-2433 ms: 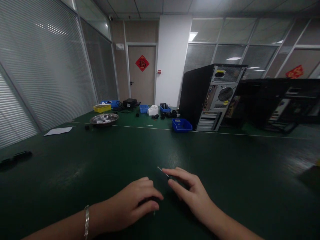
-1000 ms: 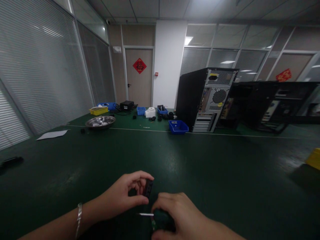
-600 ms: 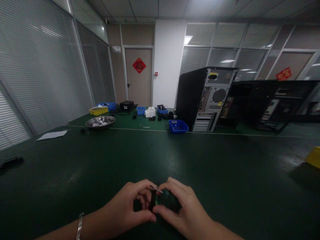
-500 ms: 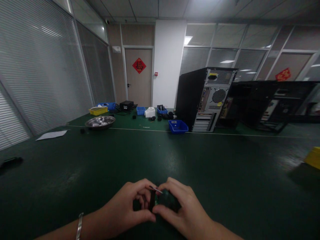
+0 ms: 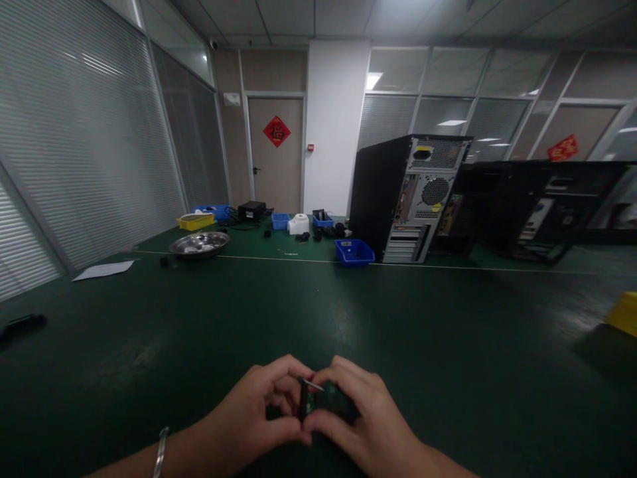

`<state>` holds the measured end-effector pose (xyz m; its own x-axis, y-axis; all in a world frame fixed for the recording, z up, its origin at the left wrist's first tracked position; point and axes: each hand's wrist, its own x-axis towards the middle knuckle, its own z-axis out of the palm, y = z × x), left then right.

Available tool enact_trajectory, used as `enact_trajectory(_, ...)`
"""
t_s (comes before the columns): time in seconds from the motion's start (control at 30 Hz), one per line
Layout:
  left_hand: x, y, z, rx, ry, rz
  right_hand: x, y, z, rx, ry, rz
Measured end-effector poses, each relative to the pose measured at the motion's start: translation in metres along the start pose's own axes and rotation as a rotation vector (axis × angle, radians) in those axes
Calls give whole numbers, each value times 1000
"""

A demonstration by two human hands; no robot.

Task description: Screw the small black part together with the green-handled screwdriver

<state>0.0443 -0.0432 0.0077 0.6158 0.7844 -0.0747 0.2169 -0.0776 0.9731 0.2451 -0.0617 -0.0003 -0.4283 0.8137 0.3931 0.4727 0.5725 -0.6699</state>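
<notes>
Near the front of the green table, both my hands grip one small dark piece with a green circuit board [image 5: 311, 402] showing in it. My left hand [image 5: 263, 408] closes on its left side, thumb below and fingers curled above. On the other side my right hand [image 5: 365, 411] is wrapped round it, with thumb and forefinger by the board. A thin pale edge or strip [image 5: 314, 385] runs across the top between the fingertips; what it belongs to I cannot tell. My fingers hide much of the piece.
A blue tray [image 5: 354, 253] stands ahead, beside a black computer tower [image 5: 398, 199]. Farther left are a metal bowl [image 5: 199, 245], a yellow basket [image 5: 196, 222] and a sheet of paper [image 5: 103, 270]. A dark object [image 5: 22, 323] lies at the left edge, something yellow [image 5: 624, 313] at the right.
The piece and the pale strip have shifted and tilted very slightly between my fingers. Both hands keep their hold in nearly the same place.
</notes>
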Motion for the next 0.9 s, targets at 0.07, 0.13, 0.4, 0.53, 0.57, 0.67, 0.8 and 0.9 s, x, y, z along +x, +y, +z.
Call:
enact_trajectory(0.07, -1, 1, -1, -57, -15, -8, 0, 0, -1, -14, 10, -4)
enact_trajectory(0.13, -2, 2, -1, -148, -63, 7, 1, 0, -1, -26, 23, -6)
enact_trajectory(0.4, -1, 2, 6, -271, -57, 85, -1, 1, 2, -14, -9, -92)
enact_trajectory(0.53, -1, 1, 2, -270, 71, 151, -2, 1, -1, -12, 1, -139)
enact_trajectory(0.57, 1, 0, -2, -260, 148, 167, -3, 0, -3, -6, 6, -142)
enact_trajectory(0.67, 12, -5, -28, -270, 459, 179, -4, 0, -5, -20, 14, -102)
enact_trajectory(0.8, 25, -19, -81, -477, 904, 141, -4, 1, -6, -11, -25, -49)
enact_trajectory(0.9, 28, -33, -116, -522, 1048, 165, -4, 1, -6, 36, -35, -27)
